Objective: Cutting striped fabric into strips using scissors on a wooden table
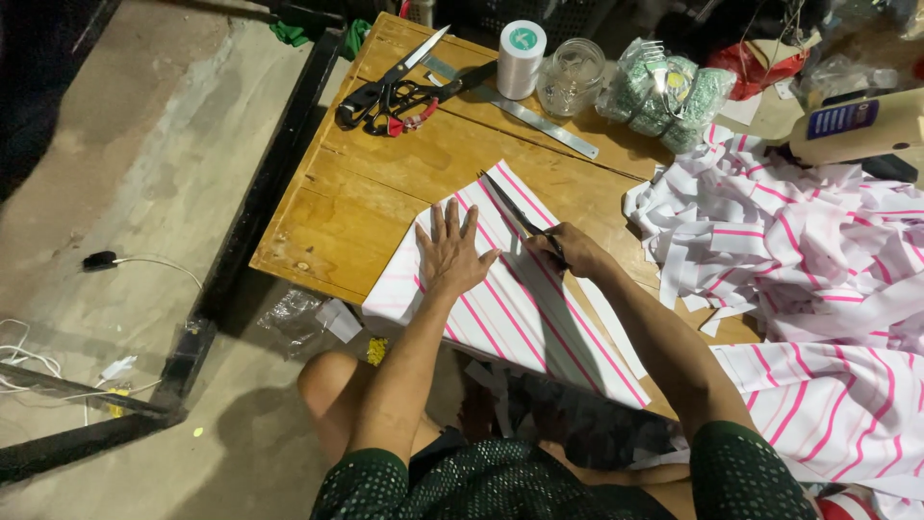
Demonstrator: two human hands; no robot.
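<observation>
A folded piece of white fabric with pink stripes [510,318] lies on a low wooden table [356,202]. My left hand [449,252] rests flat on it, fingers spread, pressing it down. My right hand [568,248] grips a pair of black scissors [512,210] whose blades point away from me along the fabric's far right edge. A narrow cut strip [614,332] lies along the fabric's right side.
Two more pairs of scissors [395,91], a metal ruler [539,120], a white thread spool [521,60], a glass jar [572,77] and a green bundle [664,96] sit at the table's far end. A heap of striped strips [799,241] lies at right. Concrete floor and cables at left.
</observation>
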